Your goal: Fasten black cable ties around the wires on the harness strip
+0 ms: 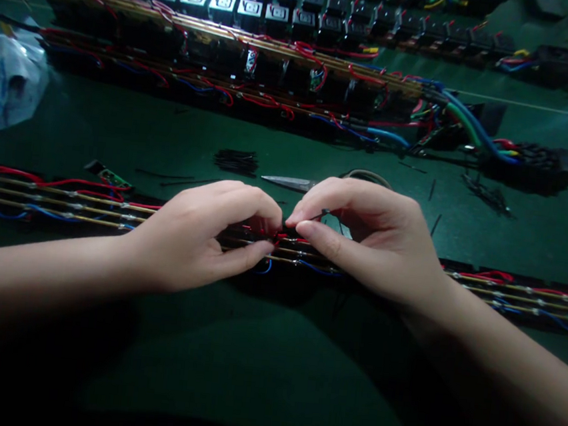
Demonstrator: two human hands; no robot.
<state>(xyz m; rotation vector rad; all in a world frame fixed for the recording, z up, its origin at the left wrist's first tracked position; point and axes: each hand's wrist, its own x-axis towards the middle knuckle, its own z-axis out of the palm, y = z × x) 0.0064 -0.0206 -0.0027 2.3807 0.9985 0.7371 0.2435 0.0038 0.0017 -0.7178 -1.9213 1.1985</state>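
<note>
A long wired strip [537,301] with brass-coloured rails and red and blue wires lies across the bench in front of me. My left hand [206,232] is over its middle, fingertips closed round a small bunch of red wires [280,237]. Close beside it, my right hand [376,239] pinches a thin black cable tie [320,214] between thumb and index finger. The two hands' fingertips nearly meet, and the wires there are partly hidden by fingers. Just behind the right hand lie scissors [289,183], blades pointing left, handles partly covered.
A bundle of black cable ties [236,161] sits beyond my hands, with loose black pieces [487,194] to the right. A small green circuit board [111,175] rests left. Farther back are more wired strips [231,34]. A plastic bag [8,79] is at far left.
</note>
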